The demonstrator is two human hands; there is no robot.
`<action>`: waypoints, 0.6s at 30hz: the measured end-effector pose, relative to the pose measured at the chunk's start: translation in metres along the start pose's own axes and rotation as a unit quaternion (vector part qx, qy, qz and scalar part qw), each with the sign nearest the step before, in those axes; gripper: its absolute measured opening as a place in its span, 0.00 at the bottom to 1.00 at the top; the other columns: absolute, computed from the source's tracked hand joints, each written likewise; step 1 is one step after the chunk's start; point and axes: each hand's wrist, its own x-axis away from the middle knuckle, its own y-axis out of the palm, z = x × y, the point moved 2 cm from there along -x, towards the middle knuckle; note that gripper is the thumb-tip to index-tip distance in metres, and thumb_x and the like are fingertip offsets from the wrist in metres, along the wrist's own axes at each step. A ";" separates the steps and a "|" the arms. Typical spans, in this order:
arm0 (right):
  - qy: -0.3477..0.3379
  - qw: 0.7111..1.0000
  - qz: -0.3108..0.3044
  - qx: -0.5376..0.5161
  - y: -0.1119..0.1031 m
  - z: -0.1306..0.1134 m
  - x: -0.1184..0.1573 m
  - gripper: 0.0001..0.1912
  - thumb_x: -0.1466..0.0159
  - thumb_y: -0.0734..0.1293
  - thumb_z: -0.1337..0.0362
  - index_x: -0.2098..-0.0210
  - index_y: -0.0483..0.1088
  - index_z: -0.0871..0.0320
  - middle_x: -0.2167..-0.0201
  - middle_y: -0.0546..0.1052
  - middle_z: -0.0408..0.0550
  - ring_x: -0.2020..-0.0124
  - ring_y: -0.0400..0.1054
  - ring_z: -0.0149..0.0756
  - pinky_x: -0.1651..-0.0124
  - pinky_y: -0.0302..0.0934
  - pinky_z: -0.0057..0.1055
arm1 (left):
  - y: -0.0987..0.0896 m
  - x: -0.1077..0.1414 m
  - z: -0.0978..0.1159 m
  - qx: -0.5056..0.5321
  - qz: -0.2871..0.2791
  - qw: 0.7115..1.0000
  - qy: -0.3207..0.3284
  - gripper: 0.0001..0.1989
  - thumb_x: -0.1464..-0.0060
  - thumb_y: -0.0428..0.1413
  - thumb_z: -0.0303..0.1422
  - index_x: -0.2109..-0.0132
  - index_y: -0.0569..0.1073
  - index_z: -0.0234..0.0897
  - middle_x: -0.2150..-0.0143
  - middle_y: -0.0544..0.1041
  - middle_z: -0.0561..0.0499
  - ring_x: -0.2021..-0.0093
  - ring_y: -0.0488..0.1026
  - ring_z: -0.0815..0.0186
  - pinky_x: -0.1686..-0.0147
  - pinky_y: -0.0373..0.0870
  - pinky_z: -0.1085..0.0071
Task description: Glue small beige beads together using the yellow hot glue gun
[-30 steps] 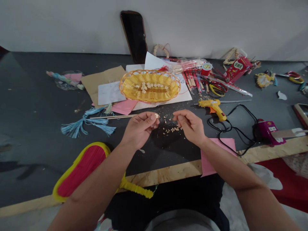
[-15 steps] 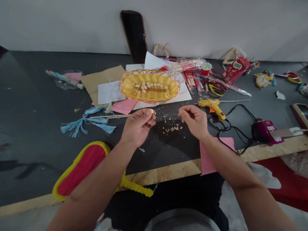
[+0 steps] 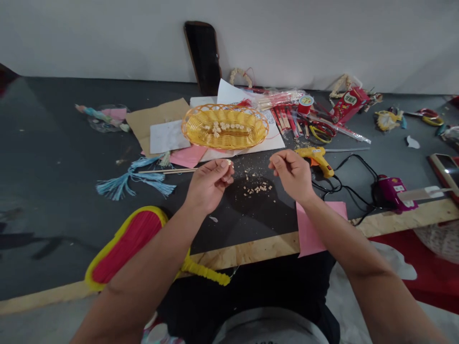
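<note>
My left hand (image 3: 210, 184) pinches a small cluster of pale wooden bits (image 3: 229, 163) between thumb and fingers. Opposite it, my right hand (image 3: 292, 174) is closed in a pinch, raised over the table beside the glue gun; whatever lies between its fingertips is hidden or too small to name. Short cut wooden pieces (image 3: 258, 189) are strewn on the dark tabletop between both hands, with fine crumbs around them. Beyond the hands stands a yellow woven basket (image 3: 225, 143) holding several small clusters of similar pale bits.
A yellow glue gun (image 3: 317, 160) with black cable runs to a purple box (image 3: 394, 193) at right. Blue tassels (image 3: 122, 184), thin sticks (image 3: 168, 170) and a red-and-yellow fan-shaped piece (image 3: 129, 243) lie left. A phone (image 3: 203, 57) leans on the wall; pink paper (image 3: 304, 234) overhangs the front edge.
My right hand has risen slightly and moved a little away, toward the glue gun. My left hand keeps its pinch on the pale wooden cluster. The whole view has shifted slightly.
</note>
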 end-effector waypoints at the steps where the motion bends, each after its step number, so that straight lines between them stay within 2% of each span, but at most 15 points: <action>1: -0.002 1.000 -0.010 0.000 -0.002 -0.001 -0.001 0.14 0.32 0.63 0.55 0.68 0.70 0.58 0.73 0.76 0.43 0.78 0.66 0.25 0.73 0.60 0.25 | 0.000 0.000 0.000 0.003 -0.001 1.000 0.000 0.10 0.62 0.71 0.31 0.74 0.77 0.34 0.76 0.73 0.53 0.78 0.60 0.76 0.76 0.62 0.77; 6: 0.010 0.998 -0.061 0.031 -0.014 0.006 -0.002 0.07 0.36 0.66 0.62 0.64 0.73 0.59 0.70 0.79 0.44 0.74 0.72 0.27 0.70 0.64 0.26 | 0.000 -0.001 0.000 0.012 0.000 1.000 -0.002 0.11 0.62 0.71 0.30 0.75 0.76 0.34 0.77 0.73 0.53 0.78 0.61 0.76 0.76 0.62 0.78; 10: 0.041 0.990 -0.118 0.062 -0.023 0.021 0.003 0.09 0.33 0.63 0.61 0.61 0.71 0.60 0.69 0.79 0.45 0.76 0.72 0.26 0.72 0.64 0.25 | -0.001 -0.002 0.000 0.013 -0.006 1.000 0.001 0.10 0.59 0.69 0.30 0.75 0.75 0.33 0.77 0.72 0.53 0.79 0.61 0.76 0.76 0.61 0.78; 13: 0.039 0.985 -0.139 0.091 -0.028 0.025 0.008 0.11 0.30 0.58 0.59 0.59 0.69 0.59 0.72 0.77 0.44 0.78 0.69 0.26 0.73 0.63 0.24 | -0.002 -0.002 -0.001 0.013 -0.011 1.000 0.002 0.09 0.58 0.69 0.31 0.73 0.76 0.33 0.77 0.73 0.53 0.79 0.61 0.77 0.76 0.61 0.78; 15: 0.019 0.979 -0.154 0.134 -0.031 0.024 0.010 0.13 0.29 0.57 0.59 0.61 0.68 0.59 0.74 0.76 0.44 0.79 0.69 0.26 0.72 0.62 0.24 | -0.002 -0.002 -0.002 0.011 -0.015 1.000 0.001 0.09 0.58 0.69 0.31 0.72 0.77 0.32 0.76 0.73 0.53 0.78 0.61 0.77 0.76 0.61 0.78; 18: 0.002 0.963 -0.178 0.201 -0.032 0.020 0.011 0.16 0.29 0.57 0.59 0.68 0.68 0.58 0.78 0.75 0.43 0.79 0.68 0.28 0.72 0.60 0.25 | -0.002 -0.002 -0.002 0.007 -0.021 1.000 0.000 0.10 0.58 0.69 0.32 0.71 0.78 0.32 0.77 0.72 0.53 0.78 0.61 0.77 0.76 0.62 0.78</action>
